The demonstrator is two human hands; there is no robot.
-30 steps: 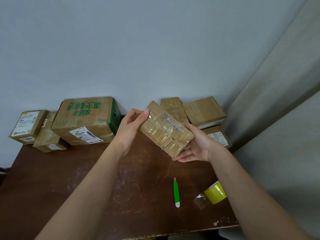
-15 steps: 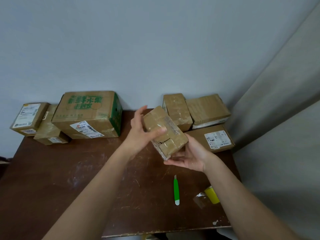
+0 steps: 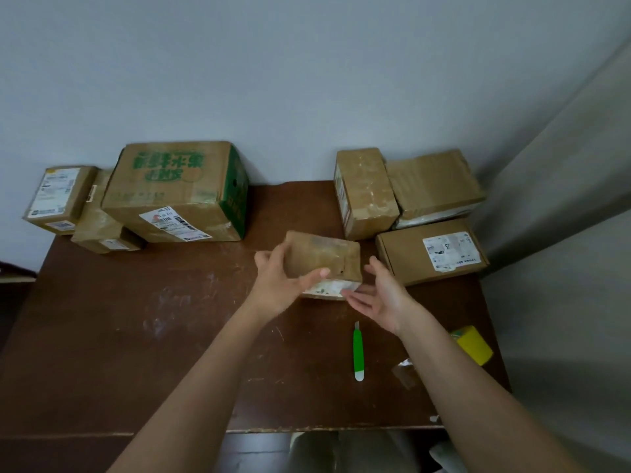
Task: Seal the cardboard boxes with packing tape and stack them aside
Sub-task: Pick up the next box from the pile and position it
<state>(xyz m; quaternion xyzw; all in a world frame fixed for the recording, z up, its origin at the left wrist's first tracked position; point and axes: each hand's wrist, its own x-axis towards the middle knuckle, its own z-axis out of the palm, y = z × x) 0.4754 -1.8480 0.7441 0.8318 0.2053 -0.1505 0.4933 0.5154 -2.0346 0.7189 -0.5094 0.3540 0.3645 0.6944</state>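
Box (image 3: 322,259): mid-worktop (image 3: 136,319), blurred.
Left hand (image 3: 278,288): grips box's near-left corner.
Right hand (image 3: 382,297): fingers spread, at box's 4 o'clock.
Cutter (image 3: 358,351): 6 o'clock of box.

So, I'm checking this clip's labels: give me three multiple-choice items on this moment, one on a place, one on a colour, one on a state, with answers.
1. Where does the green utility knife lie?
A. on the big box
B. on the table, left of the yellow tape roll
C. in the right hand

2. What colour is the print on the largest box?
A. green
B. red
C. blue

3. How is the small box held?
A. gripped by the left hand, right hand open
B. untouched
C. taped to the wall

Answers: B, knife lies beside the tape roll; A, green lettering; A, left fingers curl round it.
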